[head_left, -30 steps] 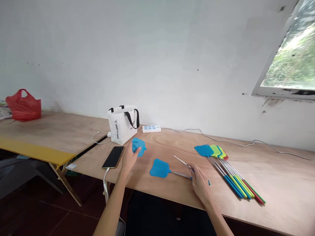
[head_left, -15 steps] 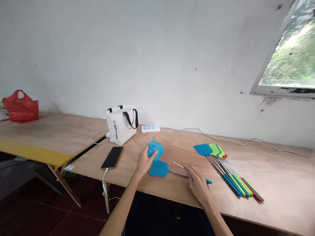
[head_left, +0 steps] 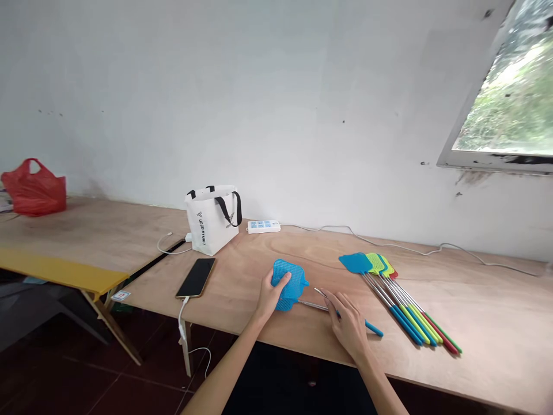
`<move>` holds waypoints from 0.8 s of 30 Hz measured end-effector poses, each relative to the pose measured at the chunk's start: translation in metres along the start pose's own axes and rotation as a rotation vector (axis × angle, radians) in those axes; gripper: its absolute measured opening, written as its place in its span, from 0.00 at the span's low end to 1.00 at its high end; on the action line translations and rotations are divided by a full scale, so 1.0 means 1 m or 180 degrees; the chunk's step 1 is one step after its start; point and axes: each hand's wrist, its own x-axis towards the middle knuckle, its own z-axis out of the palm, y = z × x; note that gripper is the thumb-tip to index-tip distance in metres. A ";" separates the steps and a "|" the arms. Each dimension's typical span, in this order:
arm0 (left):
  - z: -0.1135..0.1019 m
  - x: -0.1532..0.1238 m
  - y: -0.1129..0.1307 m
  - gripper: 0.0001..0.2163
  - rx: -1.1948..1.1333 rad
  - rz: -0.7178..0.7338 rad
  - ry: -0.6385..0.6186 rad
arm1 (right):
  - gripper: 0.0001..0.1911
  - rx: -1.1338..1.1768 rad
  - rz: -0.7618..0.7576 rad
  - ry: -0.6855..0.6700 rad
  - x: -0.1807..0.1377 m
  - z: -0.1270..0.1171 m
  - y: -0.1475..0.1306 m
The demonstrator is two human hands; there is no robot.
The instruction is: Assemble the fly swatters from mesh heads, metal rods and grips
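Note:
My left hand [head_left: 271,298] pinches a loose blue fly swatter head [head_left: 290,278] between thumb and fingers, its short stem pointing right. Beneath it lies another blue fly swatter [head_left: 284,305], partly covered, with its metal shaft running right under my right hand. My right hand [head_left: 348,323] is closed on a thin metal rod [head_left: 320,292], whose tip is a short gap from the stem. A blue handle [head_left: 374,328] sticks out past that hand; I cannot tell which shaft it belongs to. To the right lies a row of several fly swatters [head_left: 401,300] with blue, yellow-green and red heads.
A black phone [head_left: 196,278] on a white cable lies left on the wooden table [head_left: 488,311]. Behind it stand a white bag [head_left: 211,225] and a power strip [head_left: 264,226], its cord along the wall. A red plastic bag [head_left: 37,189] is on the other table.
My left hand has carried the blue head right and slightly down, closer to the rod tip. More of the blue handle shows beyond my right hand, which has shifted slightly.

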 end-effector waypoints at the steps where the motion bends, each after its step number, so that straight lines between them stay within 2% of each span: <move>1: 0.001 0.000 -0.002 0.19 -0.0016 -0.0010 0.0012 | 0.20 0.0019 -0.0015 -0.0031 0.000 0.000 0.000; 10: 0.005 -0.005 -0.010 0.18 0.0143 0.0022 -0.0357 | 0.20 0.0280 -0.0050 -0.0275 0.002 0.000 -0.003; 17: 0.006 -0.007 -0.012 0.19 0.0306 0.0048 -0.0574 | 0.20 0.0283 -0.0202 -0.0250 0.001 -0.001 -0.004; 24: 0.005 -0.006 -0.009 0.17 0.0166 0.0026 -0.0431 | 0.18 0.0082 -0.0182 -0.0166 0.001 -0.002 -0.005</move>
